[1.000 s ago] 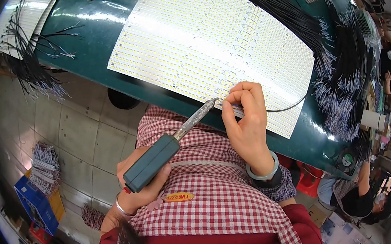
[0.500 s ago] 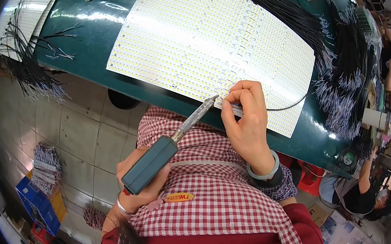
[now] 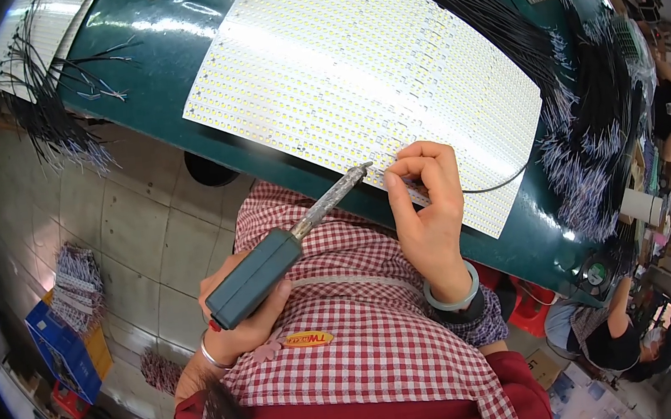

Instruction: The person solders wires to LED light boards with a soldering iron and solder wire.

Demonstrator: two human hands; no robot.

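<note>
In my left hand is a soldering iron, its dark green block-shaped handle wrapped by my fingers. The iron's metal shaft points up and right, with the tip over the near edge of a white LED board. Just right of that tip is my right hand, thumb and forefinger pinched together at the board's edge. A thin black cable runs from behind this hand across the board's right part. The cable's end at my fingertips is too small to make out. Many small yellowish LEDs in rows cover the board.
The board lies on a green tabletop. Bundles of black cables with stripped ends lie to its right, and more black cables hang off the left. A blue box stands on the floor. Another person sits at right.
My right hand has shifted slightly right, away from the iron's tip. The iron's tip has drawn back a little to the left. The LED board stays where it was.
</note>
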